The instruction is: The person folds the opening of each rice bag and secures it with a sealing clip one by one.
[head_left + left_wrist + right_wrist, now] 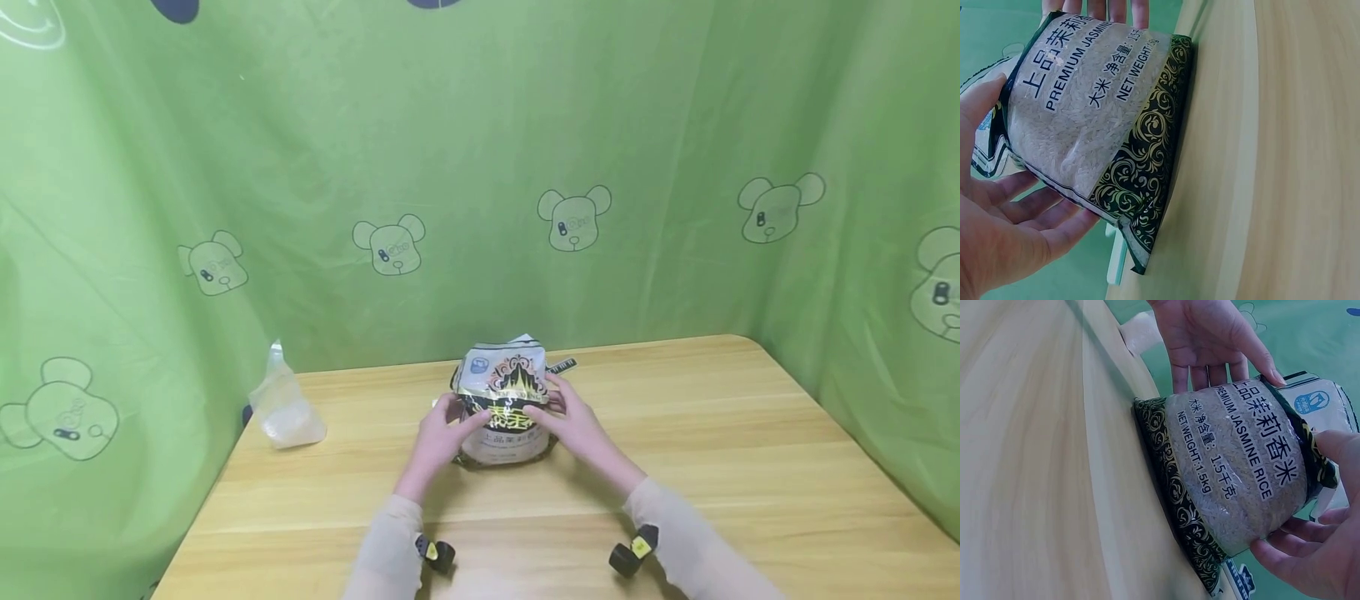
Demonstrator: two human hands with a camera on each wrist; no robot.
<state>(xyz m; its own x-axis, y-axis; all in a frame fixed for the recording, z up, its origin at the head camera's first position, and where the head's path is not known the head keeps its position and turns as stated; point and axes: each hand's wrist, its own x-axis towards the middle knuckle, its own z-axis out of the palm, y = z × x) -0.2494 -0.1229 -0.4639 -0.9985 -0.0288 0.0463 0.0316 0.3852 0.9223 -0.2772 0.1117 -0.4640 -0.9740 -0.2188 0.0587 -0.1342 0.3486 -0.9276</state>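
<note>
A bag of jasmine rice [504,442] stands upright on the wooden table, its printed top folded over toward the front. My left hand [444,435] grips its left side, thumb on the front and fingers around the edge. On the opposite side my right hand [576,421] holds it the same way. Through the clear front panel in the left wrist view, rice grains [1079,137] show above a black and gold patterned base [1141,150]. The right wrist view shows both hands flanking the bag; its back is hidden.
Toward the table's left edge sits a translucent plastic bag [291,417] with white contents. A dark, white-marked strip [562,365] sticks out behind the rice bag on the right. Green curtain [480,125] with bear faces hangs behind the wooden table [750,467].
</note>
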